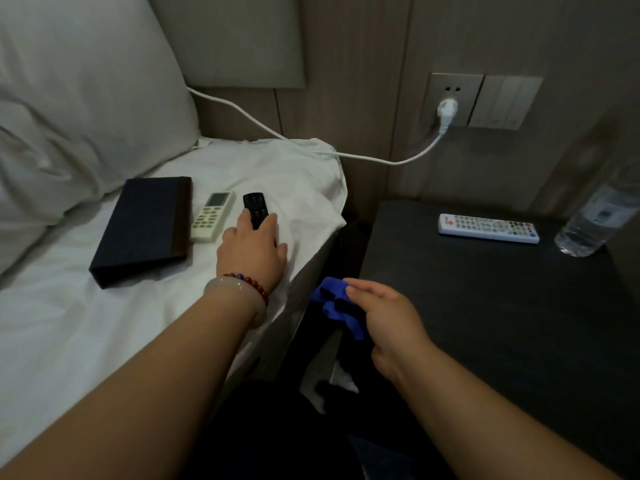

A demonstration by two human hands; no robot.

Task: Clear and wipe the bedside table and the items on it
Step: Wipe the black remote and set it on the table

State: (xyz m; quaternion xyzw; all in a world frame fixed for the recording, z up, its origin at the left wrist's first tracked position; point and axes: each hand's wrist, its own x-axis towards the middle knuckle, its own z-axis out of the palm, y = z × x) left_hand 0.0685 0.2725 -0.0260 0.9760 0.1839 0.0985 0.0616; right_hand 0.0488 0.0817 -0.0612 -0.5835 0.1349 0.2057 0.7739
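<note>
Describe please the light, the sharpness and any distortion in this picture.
Head view: dim room light; the dark bedside table shows little surface detail; the water bottle at the right edge is blurred and stretched by the wide lens; the blue cloth in the right hand and the black remote under the left hand are fairly sharp.

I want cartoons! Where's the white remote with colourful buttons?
The white remote lies on the dark bedside table, right of the head view, just left of the water bottle.
</note>
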